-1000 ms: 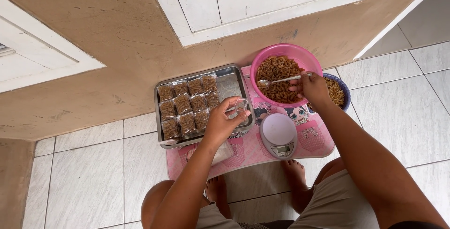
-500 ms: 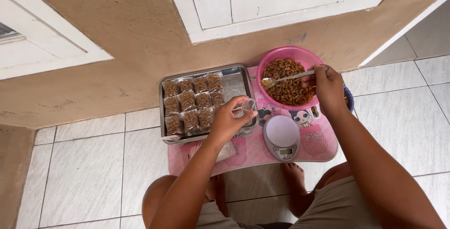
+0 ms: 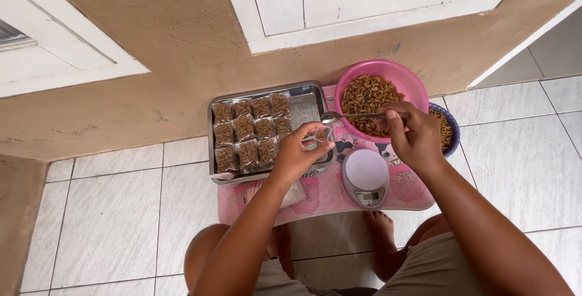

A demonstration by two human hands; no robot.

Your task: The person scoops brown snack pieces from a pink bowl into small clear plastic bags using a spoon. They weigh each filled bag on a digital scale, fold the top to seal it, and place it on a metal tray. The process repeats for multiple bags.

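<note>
My left hand (image 3: 301, 152) holds a small clear plastic bag (image 3: 322, 134) open over the right part of a metal tray (image 3: 312, 98). My right hand (image 3: 413, 136) grips a metal spoon (image 3: 351, 116) whose bowl sits just above the bag's mouth. Behind the spoon stands a pink bowl (image 3: 394, 73) full of brown snack pieces (image 3: 367, 97). Several filled clear packets (image 3: 248, 129) lie in rows on the left side of the tray. A small white kitchen scale (image 3: 365, 176) sits on the pink table (image 3: 397, 196) between my hands.
A blue bowl (image 3: 449, 128) with more brown pieces stands right of the pink bowl, partly behind my right hand. The low table stands against a tan wall with white frames. Grey floor tiles lie on both sides. My bare feet and knees are under the table.
My right hand has drawn the spoon left out of the pink bowl to the bag's mouth. The left hand has kept the bag over the tray.
</note>
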